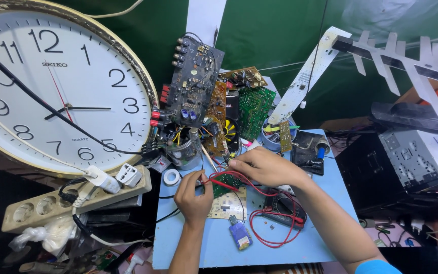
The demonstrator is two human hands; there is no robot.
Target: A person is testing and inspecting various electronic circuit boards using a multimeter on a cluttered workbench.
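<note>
My left hand [193,195] holds a red test probe against a small green circuit board [227,183] on the blue work surface [198,243]. My right hand [264,165] reaches over the same board and pinches another probe at its top edge. Red leads [259,223] loop from the probes to a dark multimeter [283,209] lying flat at the right. A pale board [227,204] lies under the green one, and a small blue module [240,235] sits below it.
A big round wall clock [59,86] leans at the left above a beige power strip [72,199] with white plugs. Several upright circuit boards [214,99] crowd the back. A white antenna [381,53] and a metal chassis [419,155] stand at the right.
</note>
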